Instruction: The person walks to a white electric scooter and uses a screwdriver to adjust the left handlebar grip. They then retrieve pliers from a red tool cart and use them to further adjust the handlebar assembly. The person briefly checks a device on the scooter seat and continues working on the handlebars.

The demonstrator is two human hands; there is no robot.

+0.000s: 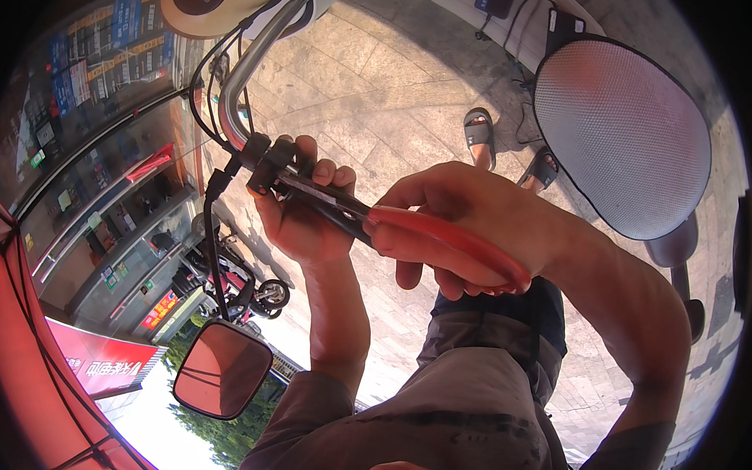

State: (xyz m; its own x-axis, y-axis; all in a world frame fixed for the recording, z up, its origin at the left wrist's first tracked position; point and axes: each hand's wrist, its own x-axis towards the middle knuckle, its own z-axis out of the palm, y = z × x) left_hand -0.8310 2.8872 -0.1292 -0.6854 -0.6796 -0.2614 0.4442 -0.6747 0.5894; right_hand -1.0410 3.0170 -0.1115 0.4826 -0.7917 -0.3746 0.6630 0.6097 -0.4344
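Note:
A bent chrome handlebar (264,51) comes down from the top and ends in black fittings. My left hand (308,214) wraps round the black clamp (268,164) there, with the thumb below and the fingers above. In my right hand (470,219) is a red-handled metal hand tool (444,231), which looks like pliers. Its metal end reaches to the clamp beside my left fingers; the exact contact is hidden. A black lever or grip (334,218) runs just under the tool, partly covered by my hands.
A mirror (222,369) hangs on a black stem left of my arm. Black cables (200,98) loop beside the handlebar. A textured seat (621,138) is at right. Sandalled feet (479,136) stand on paving. A parked two-wheeler (244,286) and a glass storefront (103,225) lie left.

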